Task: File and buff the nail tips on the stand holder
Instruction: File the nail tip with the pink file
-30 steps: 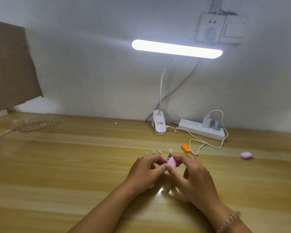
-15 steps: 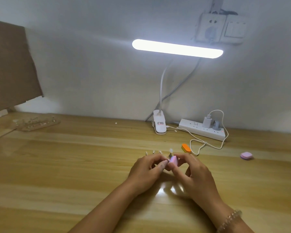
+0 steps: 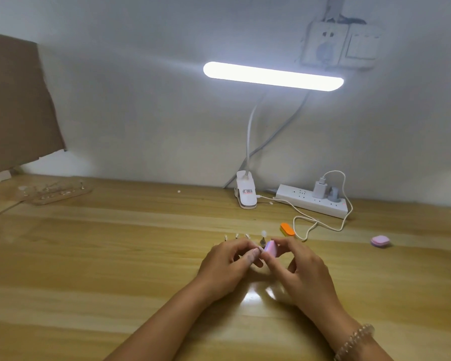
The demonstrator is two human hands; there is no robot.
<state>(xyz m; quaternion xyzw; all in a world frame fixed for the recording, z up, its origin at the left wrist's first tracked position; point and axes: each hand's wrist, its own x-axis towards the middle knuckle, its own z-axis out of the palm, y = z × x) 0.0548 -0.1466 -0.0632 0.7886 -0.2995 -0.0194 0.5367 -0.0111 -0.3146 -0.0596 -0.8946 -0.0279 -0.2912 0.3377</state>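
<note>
Pinching a small pink foam block (image 3: 271,248), the right hand (image 3: 305,277) is buffing a piece hidden in the left hand's (image 3: 224,267) pinch; pale nail tip (image 3: 264,233) beyond seemingly waiting.

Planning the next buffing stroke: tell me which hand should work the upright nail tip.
Right. The right hand pinches the pink buffer block just below the nail tip; the left hand shows no tool.

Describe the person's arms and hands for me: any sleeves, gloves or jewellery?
Both forearms are bare, with no sleeves or gloves in view. The right wrist wears a bracelet of pale, rounded beads. The left hand and right hand show no visible rings.
</note>
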